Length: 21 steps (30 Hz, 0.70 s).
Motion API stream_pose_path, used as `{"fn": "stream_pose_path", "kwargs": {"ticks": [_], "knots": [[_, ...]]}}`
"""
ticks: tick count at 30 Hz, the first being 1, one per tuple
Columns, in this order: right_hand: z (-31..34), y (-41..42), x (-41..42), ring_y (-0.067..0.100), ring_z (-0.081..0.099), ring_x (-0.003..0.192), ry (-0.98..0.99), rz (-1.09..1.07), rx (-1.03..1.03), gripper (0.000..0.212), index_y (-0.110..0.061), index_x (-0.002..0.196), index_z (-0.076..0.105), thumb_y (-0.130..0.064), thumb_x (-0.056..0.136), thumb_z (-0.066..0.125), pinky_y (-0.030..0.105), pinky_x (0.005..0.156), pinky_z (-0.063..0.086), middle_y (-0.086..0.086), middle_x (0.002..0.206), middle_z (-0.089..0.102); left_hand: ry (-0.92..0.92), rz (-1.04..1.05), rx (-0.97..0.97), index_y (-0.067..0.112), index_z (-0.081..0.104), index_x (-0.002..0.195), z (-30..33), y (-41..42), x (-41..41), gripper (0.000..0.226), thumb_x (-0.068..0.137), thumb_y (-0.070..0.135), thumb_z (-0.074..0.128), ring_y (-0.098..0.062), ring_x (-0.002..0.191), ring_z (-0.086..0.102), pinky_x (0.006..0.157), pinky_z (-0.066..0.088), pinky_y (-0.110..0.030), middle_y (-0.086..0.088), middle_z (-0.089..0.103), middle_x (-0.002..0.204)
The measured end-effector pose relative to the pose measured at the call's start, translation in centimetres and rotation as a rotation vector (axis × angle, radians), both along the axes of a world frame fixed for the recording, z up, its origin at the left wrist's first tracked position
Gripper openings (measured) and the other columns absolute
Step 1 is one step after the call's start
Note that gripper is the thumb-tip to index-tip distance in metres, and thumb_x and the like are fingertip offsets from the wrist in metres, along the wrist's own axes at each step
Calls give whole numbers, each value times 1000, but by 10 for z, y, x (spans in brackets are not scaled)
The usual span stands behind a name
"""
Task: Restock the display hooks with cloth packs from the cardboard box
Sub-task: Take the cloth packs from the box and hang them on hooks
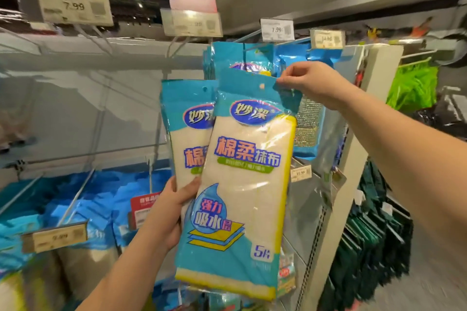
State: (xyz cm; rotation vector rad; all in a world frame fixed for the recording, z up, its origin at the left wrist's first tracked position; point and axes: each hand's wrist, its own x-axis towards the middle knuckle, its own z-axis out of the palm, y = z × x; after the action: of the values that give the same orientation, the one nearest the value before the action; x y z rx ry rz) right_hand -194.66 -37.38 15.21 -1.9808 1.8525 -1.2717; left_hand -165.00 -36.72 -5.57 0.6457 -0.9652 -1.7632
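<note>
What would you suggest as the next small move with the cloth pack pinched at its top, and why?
Probably lift the front cloth pack so its hang hole meets the hook holding the hanging packs just above. The right hand pinches its top corner beside the hole, which sits free below those packs, while the left hand grips a second pack behind.

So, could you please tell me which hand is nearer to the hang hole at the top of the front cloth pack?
Right. The right hand pinches the front cloth pack's top edge just beside the hang hole; the left hand holds the packs low down, well below it.
</note>
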Motion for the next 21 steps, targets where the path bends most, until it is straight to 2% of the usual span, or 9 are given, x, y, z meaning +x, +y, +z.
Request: {"fn": "stream_pose_path", "kwargs": {"ticks": [3,5,7,9,14,18,21], "knots": [[9,-21,-7,16,64,91,164,-124,-147,22,-13,93,72,-35,89,70,32,82,49,2,100,74,35,10,-3,10,56,130,15,-9,-20,53,79,19,69,-34,94,74,74,62,-48,-17,73,115],[14,-34,-10,15,59,96,226,-171,-259,22,-16,97,71,-36,91,67,29,79,41,0,109,71,67,23,-1,10,56,130,26,-13,-34,52,79,19,69,-34,95,74,75,62,-49,-16,73,116],[17,-48,-15,20,59,103,306,-205,-385,24,-16,101,71,-37,92,64,32,81,38,3,112,70,86,59,-2,9,54,134,34,-16,-46,58,79,19,70,-34,98,73,75,61,-49,-17,72,118],[19,-56,-19,25,59,107,356,-201,-513,25,-16,101,70,-37,94,61,34,84,39,5,111,70,96,107,-10,10,52,136,39,-18,-56,62,77,19,71,-33,98,73,74,62,-48,-16,72,118],[28,-67,-31,25,59,100,491,-235,-790,26,-19,90,69,-41,92,55,41,79,40,0,99,67,97,168,-34,11,53,133,51,-21,-73,60,76,20,71,-30,92,74,73,62,-47,-15,74,115],[38,-72,-37,28,48,117,555,-352,-844,27,-21,96,73,-41,92,55,35,86,25,-1,119,60,95,196,-79,11,55,135,60,-25,-88,60,77,20,68,-30,94,74,74,62,-46,-15,73,117],[42,-79,-39,33,44,118,606,-395,-822,26,-19,96,74,-37,92,56,38,88,24,1,123,55,96,220,-79,11,54,136,63,-27,-97,62,77,21,69,-29,92,75,70,62,-45,-14,74,115]]}}
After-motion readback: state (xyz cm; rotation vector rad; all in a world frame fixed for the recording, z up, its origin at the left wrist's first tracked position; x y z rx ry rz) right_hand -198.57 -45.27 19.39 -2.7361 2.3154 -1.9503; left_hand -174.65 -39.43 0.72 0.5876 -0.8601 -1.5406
